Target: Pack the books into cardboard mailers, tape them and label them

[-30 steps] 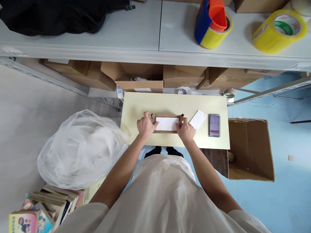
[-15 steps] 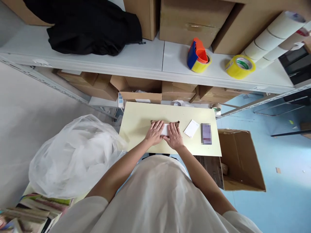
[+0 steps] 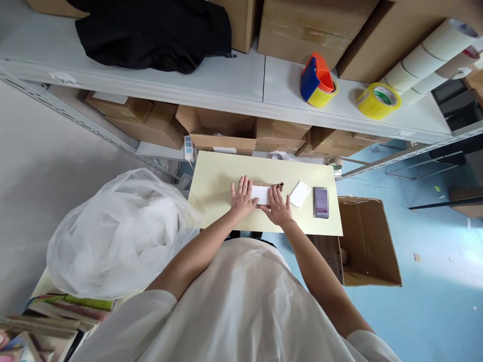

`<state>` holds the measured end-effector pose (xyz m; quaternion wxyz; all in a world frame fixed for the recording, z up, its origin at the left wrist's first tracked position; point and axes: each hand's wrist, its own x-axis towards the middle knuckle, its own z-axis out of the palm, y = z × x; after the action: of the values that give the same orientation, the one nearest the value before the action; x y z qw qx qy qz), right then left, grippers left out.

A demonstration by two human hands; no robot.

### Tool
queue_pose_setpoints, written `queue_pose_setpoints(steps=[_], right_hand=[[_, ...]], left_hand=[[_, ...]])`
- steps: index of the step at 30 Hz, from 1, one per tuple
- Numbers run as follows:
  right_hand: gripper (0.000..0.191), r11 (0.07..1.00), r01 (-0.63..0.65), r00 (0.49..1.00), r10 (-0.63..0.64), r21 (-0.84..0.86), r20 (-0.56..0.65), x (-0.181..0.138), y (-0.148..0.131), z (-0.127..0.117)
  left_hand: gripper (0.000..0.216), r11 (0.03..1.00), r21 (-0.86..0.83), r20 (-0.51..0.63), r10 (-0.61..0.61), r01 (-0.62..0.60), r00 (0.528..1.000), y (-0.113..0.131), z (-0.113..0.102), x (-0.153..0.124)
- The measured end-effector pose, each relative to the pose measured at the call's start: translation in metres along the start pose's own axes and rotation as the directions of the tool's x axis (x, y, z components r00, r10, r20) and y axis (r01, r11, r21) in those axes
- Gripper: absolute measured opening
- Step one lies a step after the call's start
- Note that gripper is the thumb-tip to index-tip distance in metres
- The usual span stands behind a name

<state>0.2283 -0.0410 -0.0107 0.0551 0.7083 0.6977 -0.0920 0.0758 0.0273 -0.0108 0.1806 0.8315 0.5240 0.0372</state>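
Observation:
On the table in front of me lies a small brown cardboard box [image 3: 279,186], with a white label [image 3: 261,193] across its top. My left hand [image 3: 242,197] rests on the left end of the label, fingers stretched out and spread. On the right end, my right hand [image 3: 278,207] lies flat with its fingers extended and thumb pointing inward. Both palms cover much of the box, so its sides are mostly hidden. A stack of white labels or cards [image 3: 300,194] sits just right of my right hand. Beyond it is a dark purplish, phone-shaped rectangle [image 3: 321,202], blurred out.
A pale yellow table [image 3: 211,171] stands before a grey shelf [image 3: 241,85] bearing a tape dispenser [image 3: 318,83], a yellow tape roll [image 3: 378,100] and black cloth [image 3: 158,37]. An open carton [image 3: 368,246] is at right; a clear bag of white material [image 3: 121,236] at left.
My left hand's fingers have spread and both hands have moved apart, showing more of the white label. The whole view has shifted slightly.

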Motion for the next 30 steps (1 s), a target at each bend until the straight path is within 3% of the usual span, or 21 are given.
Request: queue_pose_setpoints(steps=[11,16,18,20,23,30], right_hand=[[0.074,0.99,-0.143,0.988,0.144,0.019,-0.048,-0.026,0.007,0.002],[0.071,0.987,-0.15,0.986,0.154,0.061,-0.065,-0.037,0.011,0.001],[0.071,0.989,-0.135,0.984,0.142,0.061,-0.112,-0.037,0.01,-0.002],[0.071,0.99,-0.131,0.98,0.138,0.053,-0.146,-0.032,0.008,-0.007],[0.069,0.986,-0.163,0.978,0.166,0.037,-0.125,-0.017,0.004,-0.013],[0.069,0.969,-0.243,0.97,0.244,0.039,-0.018,-0.005,0.004,-0.008]], left_hand=[[0.073,0.988,-0.089,-0.014,-0.128,0.126,0.992,-0.01,0.002,0.004],[0.079,0.929,-0.294,-0.01,-0.24,0.226,0.971,-0.036,-0.008,0.0],[0.075,0.948,-0.284,-0.079,-0.174,0.145,0.982,-0.043,-0.014,-0.004],[0.066,0.983,-0.176,-0.129,0.039,-0.061,0.991,-0.043,-0.019,-0.007],[0.052,0.949,-0.042,-0.071,0.308,-0.312,0.949,-0.032,-0.023,-0.008],[0.061,0.975,0.015,-0.034,0.222,-0.222,0.974,-0.029,-0.023,-0.002]])
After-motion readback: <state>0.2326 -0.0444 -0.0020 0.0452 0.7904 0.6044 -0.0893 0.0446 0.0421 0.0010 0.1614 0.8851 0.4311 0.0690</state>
